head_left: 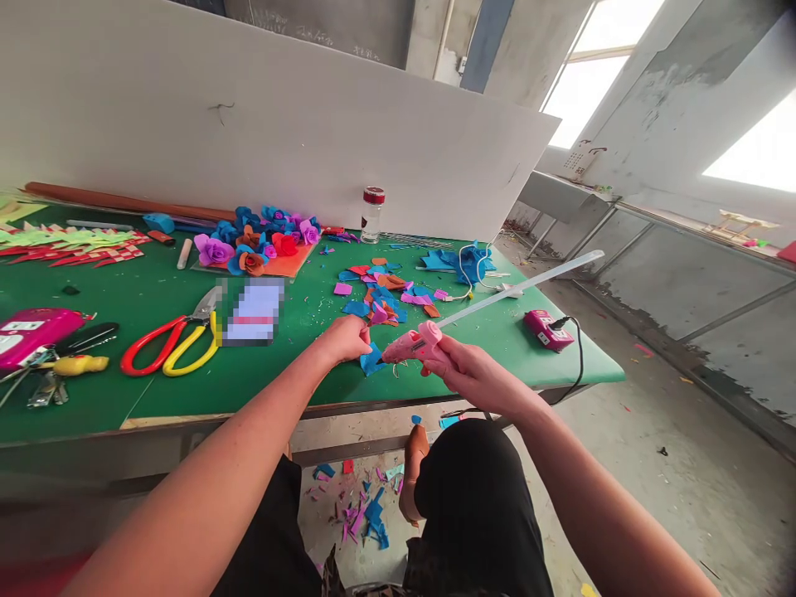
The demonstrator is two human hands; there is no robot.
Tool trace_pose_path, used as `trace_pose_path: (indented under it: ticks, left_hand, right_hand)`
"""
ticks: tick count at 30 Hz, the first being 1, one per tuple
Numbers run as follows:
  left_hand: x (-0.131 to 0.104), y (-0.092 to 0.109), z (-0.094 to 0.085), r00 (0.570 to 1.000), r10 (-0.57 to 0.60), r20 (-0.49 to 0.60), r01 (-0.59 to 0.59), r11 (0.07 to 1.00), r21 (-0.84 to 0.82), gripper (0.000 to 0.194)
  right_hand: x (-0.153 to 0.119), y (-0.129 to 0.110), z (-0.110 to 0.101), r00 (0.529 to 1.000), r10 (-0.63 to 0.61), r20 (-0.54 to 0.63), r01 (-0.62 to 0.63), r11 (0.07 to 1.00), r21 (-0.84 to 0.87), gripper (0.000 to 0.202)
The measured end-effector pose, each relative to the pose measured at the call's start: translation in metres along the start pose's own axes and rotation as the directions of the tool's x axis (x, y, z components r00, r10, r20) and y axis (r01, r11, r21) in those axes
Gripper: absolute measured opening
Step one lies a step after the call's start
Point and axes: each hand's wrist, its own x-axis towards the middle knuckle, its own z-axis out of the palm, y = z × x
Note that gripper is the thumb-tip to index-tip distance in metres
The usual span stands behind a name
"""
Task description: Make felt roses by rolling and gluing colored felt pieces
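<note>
Head view: left hand (348, 338), forearm stretched forward, grip pinching blue paper piece (371, 361) over worktop (174, 402); right hand (468, 370), palm inward, grip wrapped round pink glue gun (407, 346), nozzle beside paper.

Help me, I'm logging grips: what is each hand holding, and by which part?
The right hand holds the pink glue gun by its handle; the left hand appears to pinch a blue piece near its upper edge.

Two hands (348, 338) (469, 371), one glue gun (409, 345), one jar (372, 220)
</note>
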Motion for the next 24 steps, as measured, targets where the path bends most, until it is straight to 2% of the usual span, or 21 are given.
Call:
trace_pose_path:
  ticks: [8,15,24]
  left_hand:
    - [0.0002,-0.0018,0.0,1.0,0.018,-0.001,-0.018,1.0,0.0,0.013]
    - [-0.0014,0.0004,-0.0003,1.0,0.021,-0.006,-0.021,1.0,-0.006,0.015]
    - [-0.0017,0.0013,-0.001,1.0,0.023,0.007,-0.023,1.0,-0.003,0.015]
  right_hand:
    - [0.01,0.004,0.0071,1.0,-0.017,0.024,0.02,0.992,-0.128,0.021]
    - [0.0104,0.0028,0.0084,1.0,-0.027,0.004,0.027,0.991,-0.133,0.023]
    - [0.0113,0.0018,0.0096,0.999,-0.023,0.046,0.03,0.987,-0.157,0.018]
